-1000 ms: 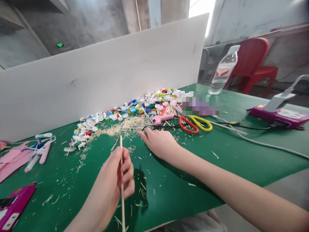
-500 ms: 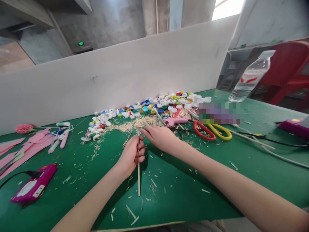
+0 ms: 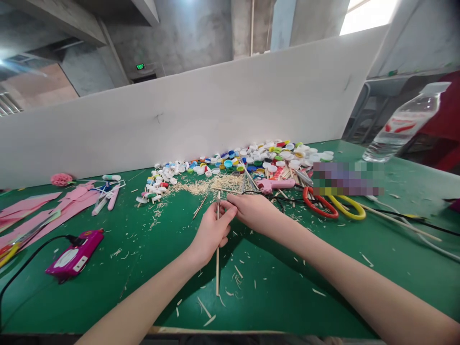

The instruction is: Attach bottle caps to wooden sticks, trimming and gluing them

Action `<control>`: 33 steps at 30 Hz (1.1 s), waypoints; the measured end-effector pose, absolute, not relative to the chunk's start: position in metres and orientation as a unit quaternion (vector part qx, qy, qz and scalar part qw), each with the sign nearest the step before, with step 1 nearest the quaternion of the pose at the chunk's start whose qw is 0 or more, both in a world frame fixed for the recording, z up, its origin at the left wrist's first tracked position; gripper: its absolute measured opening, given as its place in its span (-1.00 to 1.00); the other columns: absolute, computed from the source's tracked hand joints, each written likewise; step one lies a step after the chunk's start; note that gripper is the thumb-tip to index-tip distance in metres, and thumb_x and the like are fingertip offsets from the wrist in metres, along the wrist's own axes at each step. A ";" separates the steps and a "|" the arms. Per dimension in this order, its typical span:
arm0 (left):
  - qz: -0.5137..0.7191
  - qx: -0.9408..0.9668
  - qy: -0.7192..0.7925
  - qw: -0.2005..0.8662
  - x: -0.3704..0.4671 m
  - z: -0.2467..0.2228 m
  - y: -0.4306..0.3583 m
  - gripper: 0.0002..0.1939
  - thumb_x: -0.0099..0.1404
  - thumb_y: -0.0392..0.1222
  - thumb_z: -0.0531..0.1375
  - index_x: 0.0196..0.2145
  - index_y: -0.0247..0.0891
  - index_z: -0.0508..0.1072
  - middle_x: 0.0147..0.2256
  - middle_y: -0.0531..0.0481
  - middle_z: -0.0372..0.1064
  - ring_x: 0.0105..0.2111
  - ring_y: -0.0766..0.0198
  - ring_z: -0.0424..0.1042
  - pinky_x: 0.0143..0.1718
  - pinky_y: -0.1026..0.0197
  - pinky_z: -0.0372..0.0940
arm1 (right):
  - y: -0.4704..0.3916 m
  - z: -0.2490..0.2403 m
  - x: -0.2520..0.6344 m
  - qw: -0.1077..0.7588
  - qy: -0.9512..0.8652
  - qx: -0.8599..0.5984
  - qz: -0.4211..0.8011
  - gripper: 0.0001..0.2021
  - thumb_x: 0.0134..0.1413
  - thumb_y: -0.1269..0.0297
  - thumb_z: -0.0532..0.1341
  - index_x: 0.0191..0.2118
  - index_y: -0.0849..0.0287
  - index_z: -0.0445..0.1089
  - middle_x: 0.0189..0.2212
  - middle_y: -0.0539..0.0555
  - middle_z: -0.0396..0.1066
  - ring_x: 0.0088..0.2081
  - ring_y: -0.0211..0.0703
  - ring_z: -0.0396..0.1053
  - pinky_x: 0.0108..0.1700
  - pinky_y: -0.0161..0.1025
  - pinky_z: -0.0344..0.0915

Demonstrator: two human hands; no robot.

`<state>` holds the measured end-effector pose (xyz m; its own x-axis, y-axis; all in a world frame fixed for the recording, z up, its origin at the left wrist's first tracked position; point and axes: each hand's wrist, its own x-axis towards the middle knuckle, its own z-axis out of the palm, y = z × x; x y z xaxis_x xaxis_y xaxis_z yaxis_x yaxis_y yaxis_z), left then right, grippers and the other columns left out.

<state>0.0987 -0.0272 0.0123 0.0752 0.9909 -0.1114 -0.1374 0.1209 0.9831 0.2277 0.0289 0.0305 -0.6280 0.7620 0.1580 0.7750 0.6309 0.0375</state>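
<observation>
My left hand [image 3: 212,230] is closed round a thin wooden stick [image 3: 217,273], whose lower end points toward the table's front edge. Right beside it, my right hand [image 3: 249,209] has its fingers pressed together near the stick's upper end; a thin pale piece shows at its fingertips, too small to name. Pale wood shavings [image 3: 206,184] lie in a heap behind the hands, and more are scattered over the green table [image 3: 143,292]. Past the heap are many bottle caps [image 3: 230,164].
A pink glue gun [image 3: 276,185], scissors with red [image 3: 319,207] and yellow handles, and a water bottle [image 3: 406,124] are on the right. Pink paper [image 3: 68,211] and a magenta power strip [image 3: 75,255] lie left. A white partition [image 3: 201,110] stands behind.
The view has turned left, so things appear further right. My left thumb now reaches up to my right fingertips, and the two hands are closer together.
</observation>
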 end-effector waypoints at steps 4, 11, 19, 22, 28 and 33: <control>0.484 0.442 0.484 0.580 0.098 0.010 -0.028 -0.59 0.14 0.16 0.21 -0.36 -0.17 0.13 -0.57 0.26 -0.14 -0.74 0.60 -0.16 -0.78 0.45 -0.28 | 0.022 0.032 0.222 0.041 -0.887 -0.456 -0.062 -0.68 0.32 0.13 -0.13 -0.14 0.20 0.26 -0.35 0.12 0.45 -0.32 -0.12 0.43 -0.42 -0.30 0.04; 0.470 0.423 0.509 0.584 0.095 0.011 -0.029 -0.55 0.10 0.22 0.21 -0.38 -0.17 0.13 -0.61 0.28 -0.17 -0.75 0.58 -0.17 -0.77 0.43 -0.30 | 0.014 0.028 0.212 0.016 -0.860 -0.505 -0.076 -0.68 0.31 0.17 -0.14 -0.12 0.23 0.24 -0.31 0.25 0.45 -0.28 0.02 0.47 -0.38 -0.22 0.22; 0.449 0.427 0.528 0.581 0.095 0.013 -0.030 -0.54 0.14 0.25 0.16 -0.44 -0.17 0.09 -0.63 0.29 -0.20 -0.74 0.56 -0.17 -0.75 0.42 -0.29 | 0.000 0.030 0.204 0.009 -0.827 -0.557 -0.073 -0.74 0.30 0.28 -0.11 -0.16 0.27 0.26 -0.37 0.24 0.46 -0.29 -0.04 0.48 -0.36 -0.27 0.26; 0.449 0.414 0.538 0.581 0.100 0.010 -0.032 -0.58 0.20 0.17 0.14 -0.46 -0.16 0.05 -0.66 0.29 -0.17 -0.77 0.55 -0.16 -0.76 0.41 -0.30 | 0.002 0.027 0.203 0.010 -0.808 -0.584 -0.074 -0.64 0.32 0.24 -0.18 -0.18 0.31 0.28 -0.41 0.27 0.45 -0.32 -0.03 0.48 -0.40 -0.27 0.26; 0.451 0.401 0.514 0.610 0.105 0.006 -0.029 -0.61 0.21 0.10 0.15 -0.47 -0.16 0.03 -0.66 0.29 -0.15 -0.76 0.55 -0.17 -0.74 0.40 -0.32 | 0.010 0.025 0.212 0.010 -0.807 -0.585 -0.083 -0.57 0.33 0.20 -0.20 -0.17 0.32 0.33 -0.38 0.29 0.44 -0.31 0.00 0.47 -0.39 -0.24 0.25; 0.476 0.385 0.480 0.628 0.098 0.008 -0.024 -0.55 0.16 0.13 0.19 -0.46 -0.16 0.00 -0.62 0.28 -0.18 -0.72 0.55 -0.20 -0.71 0.39 -0.34 | 0.011 0.040 0.223 0.013 -0.832 -0.548 -0.088 -0.52 0.34 0.15 -0.25 -0.01 0.31 0.29 -0.28 0.30 0.42 -0.26 -0.05 0.44 -0.36 -0.27 0.21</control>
<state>0.0976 -0.0242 0.0080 0.0855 0.9679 -0.2363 -0.2287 0.2499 0.9409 0.2228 0.0110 0.0396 -0.3998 0.9090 0.1182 0.9135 0.3846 0.1326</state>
